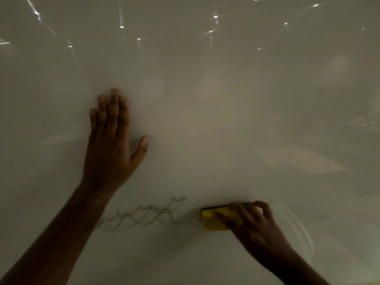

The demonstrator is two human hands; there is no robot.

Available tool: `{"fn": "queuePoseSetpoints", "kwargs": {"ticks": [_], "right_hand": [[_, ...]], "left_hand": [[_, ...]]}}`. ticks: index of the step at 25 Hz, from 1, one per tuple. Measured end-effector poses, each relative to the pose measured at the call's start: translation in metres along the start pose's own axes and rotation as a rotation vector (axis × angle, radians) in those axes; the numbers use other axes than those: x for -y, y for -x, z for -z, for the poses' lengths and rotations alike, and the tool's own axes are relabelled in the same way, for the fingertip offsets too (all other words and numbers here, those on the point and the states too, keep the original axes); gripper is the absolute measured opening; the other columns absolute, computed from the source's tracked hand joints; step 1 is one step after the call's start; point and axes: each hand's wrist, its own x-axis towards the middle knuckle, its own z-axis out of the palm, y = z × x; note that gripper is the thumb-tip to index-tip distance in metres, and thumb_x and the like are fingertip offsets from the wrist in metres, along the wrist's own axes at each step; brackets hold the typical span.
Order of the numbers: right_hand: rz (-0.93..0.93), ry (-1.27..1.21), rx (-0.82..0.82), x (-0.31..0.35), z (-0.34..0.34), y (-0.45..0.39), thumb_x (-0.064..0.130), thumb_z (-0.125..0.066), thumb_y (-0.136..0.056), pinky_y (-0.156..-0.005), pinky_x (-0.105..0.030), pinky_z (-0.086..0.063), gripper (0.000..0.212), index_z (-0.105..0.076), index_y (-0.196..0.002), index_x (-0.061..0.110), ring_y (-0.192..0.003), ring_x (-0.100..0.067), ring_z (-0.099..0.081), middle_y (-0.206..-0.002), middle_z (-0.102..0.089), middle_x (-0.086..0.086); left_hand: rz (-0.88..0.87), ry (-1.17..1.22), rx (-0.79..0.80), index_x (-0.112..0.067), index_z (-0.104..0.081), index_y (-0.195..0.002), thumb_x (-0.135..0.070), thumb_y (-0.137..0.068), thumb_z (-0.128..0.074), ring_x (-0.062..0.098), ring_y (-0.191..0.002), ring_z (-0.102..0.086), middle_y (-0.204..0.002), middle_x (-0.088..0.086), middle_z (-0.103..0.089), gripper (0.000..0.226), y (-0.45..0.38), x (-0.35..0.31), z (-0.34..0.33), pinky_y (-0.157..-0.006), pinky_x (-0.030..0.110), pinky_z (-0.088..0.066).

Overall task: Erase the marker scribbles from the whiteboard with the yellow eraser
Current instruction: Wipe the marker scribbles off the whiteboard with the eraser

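A glossy whiteboard [205, 99] fills the whole head view. Thin dark marker scribbles [144, 215] loop across its lower middle, from beside my left forearm to the eraser. The yellow eraser [211, 221], with a dark top edge, lies flat against the board at the right end of the scribbles. My right hand [249, 222] grips it, fingers curled over its top and thumb across its face. My left hand [112, 140] presses flat on the board above the scribbles, fingers straight and thumb spread.
Ceiling lights reflect as bright spots [215, 16] across the upper board. Faint curved wipe streaks [298, 225] show on the board to the right of my right hand.
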Motion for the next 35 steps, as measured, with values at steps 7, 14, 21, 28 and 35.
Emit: {"fn": "queuePoseSetpoints", "kwargs": {"ticks": [7, 14, 21, 28, 35], "right_hand": [[-0.185, -0.056, -0.182, 0.027, 0.024, -0.106, 0.036, -0.070, -0.102, -0.089, -0.048, -0.046, 0.065, -0.045, -0.162, 0.039, -0.098, -0.030, -0.055, -0.137, -0.064, -0.005], [0.073, -0.015, -0.011, 0.049, -0.017, -0.034, 0.028, -0.064, -0.104, -0.094, -0.047, -0.042, 0.060, -0.049, -0.161, 0.039, -0.109, -0.027, -0.064, -0.134, -0.070, -0.005], [-0.114, -0.050, -0.149, 0.054, 0.021, -0.130, 0.033, -0.068, -0.104, -0.086, -0.047, -0.044, 0.062, -0.048, -0.162, 0.037, -0.094, -0.029, -0.054, -0.132, -0.067, -0.005], [0.075, -0.040, -0.051, 0.106, -0.027, -0.091, 0.028, -0.061, -0.106, -0.093, -0.046, -0.042, 0.059, -0.047, -0.162, 0.038, -0.100, -0.026, -0.059, -0.132, -0.063, -0.002], [-0.074, -0.036, -0.117, 0.074, 0.008, -0.118, 0.036, -0.068, -0.103, -0.086, -0.048, -0.046, 0.065, -0.044, -0.164, 0.037, -0.091, -0.032, -0.059, -0.128, -0.065, -0.006]], "left_hand": [[0.013, -0.011, -0.017, 0.000, -0.010, -0.171, -0.050, -0.110, -0.043, 0.042, -0.167, -0.001, -0.180, 0.022, -0.004, 0.086, 0.006, 0.036, 0.006, -0.137, 0.050, 0.001], [0.034, 0.008, -0.025, 0.001, -0.009, -0.171, -0.048, -0.109, -0.044, 0.045, -0.166, -0.003, -0.179, 0.025, -0.006, 0.086, 0.019, 0.060, 0.009, -0.136, 0.051, 0.002], [0.045, 0.020, -0.041, 0.002, -0.010, -0.171, -0.049, -0.111, -0.043, 0.046, -0.166, -0.003, -0.179, 0.024, -0.006, 0.085, 0.020, 0.057, 0.004, -0.136, 0.055, -0.001], [-0.068, 0.009, -0.045, 0.000, -0.016, -0.171, -0.051, -0.111, -0.043, 0.034, -0.167, -0.004, -0.179, 0.020, -0.012, 0.083, 0.025, 0.077, 0.005, -0.137, 0.046, -0.002], [-0.098, -0.017, -0.055, 0.000, -0.019, -0.170, -0.050, -0.110, -0.045, 0.032, -0.168, -0.004, -0.179, 0.018, -0.013, 0.082, 0.029, 0.090, 0.005, -0.137, 0.048, -0.002]]}}
